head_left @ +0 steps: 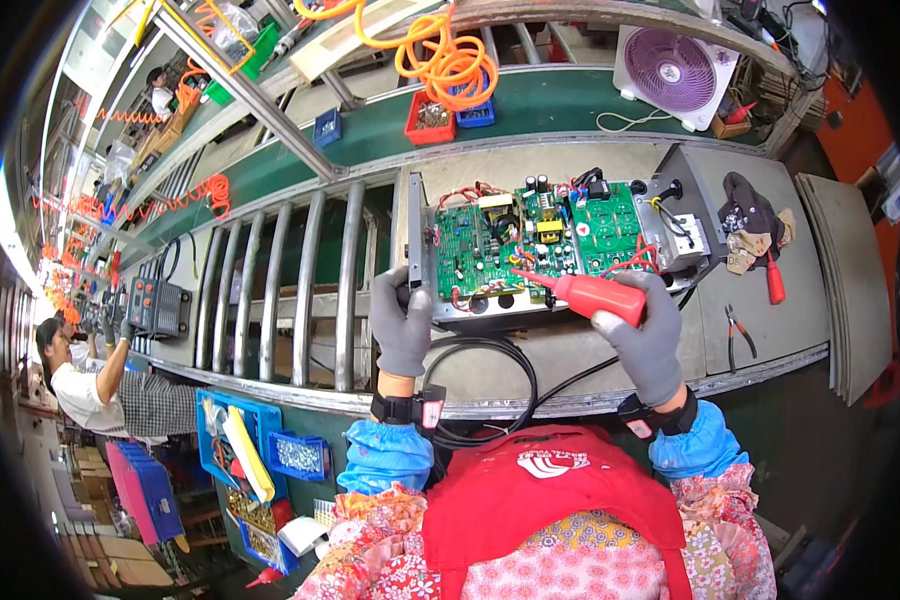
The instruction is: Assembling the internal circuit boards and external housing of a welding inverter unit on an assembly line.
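An open metal chassis (417,228) lies in front of me, with green circuit boards (475,250) full of components and wires inside. My left hand (402,318), in a grey glove, has its fingers curled round the chassis's left end panel. In my gloved right hand (646,340) is a red squeeze bottle (602,297) with a long thin nozzle. The bottle is tilted left, its tip over the near part of the boards; whether it touches anything I cannot tell. A black cable (490,345) loops in front of the chassis.
Metal rollers (300,290) run off to the left, where a co-worker (90,385) handles a grey machine (157,308). Pliers (738,335), a red-handled tool (774,282) and a dark cloth (745,205) lie at right. Blue parts bins (298,455) stand near left; orange coiled hoses (445,60) hang overhead.
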Tool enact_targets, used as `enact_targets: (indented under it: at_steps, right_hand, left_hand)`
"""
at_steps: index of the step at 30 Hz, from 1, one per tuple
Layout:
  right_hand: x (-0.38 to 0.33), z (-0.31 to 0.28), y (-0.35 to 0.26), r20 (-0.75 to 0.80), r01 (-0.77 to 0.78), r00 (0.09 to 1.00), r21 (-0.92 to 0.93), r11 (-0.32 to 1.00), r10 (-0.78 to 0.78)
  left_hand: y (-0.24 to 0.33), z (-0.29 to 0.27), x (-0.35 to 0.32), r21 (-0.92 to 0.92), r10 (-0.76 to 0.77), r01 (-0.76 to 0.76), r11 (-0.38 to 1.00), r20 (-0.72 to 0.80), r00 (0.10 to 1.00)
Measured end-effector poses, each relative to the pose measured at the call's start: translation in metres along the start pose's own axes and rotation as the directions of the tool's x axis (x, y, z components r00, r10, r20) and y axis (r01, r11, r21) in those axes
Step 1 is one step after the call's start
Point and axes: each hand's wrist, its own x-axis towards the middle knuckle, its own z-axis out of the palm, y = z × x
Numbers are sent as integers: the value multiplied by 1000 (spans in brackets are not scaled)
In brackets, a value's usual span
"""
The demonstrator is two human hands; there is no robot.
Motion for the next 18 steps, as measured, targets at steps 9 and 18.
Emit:
enact_targets:
  at_steps: [9,18]
  right_hand:
    - [22,-88,16,-138,-237,879,704,670,456]
    - [62,-113,52,-290,6,853,837,547,434]
  left_hand:
    - [8,-7,-5,-89,-103,102,991,-6,995]
    - [-2,-13,-22,198,-191,162,967,132,973]
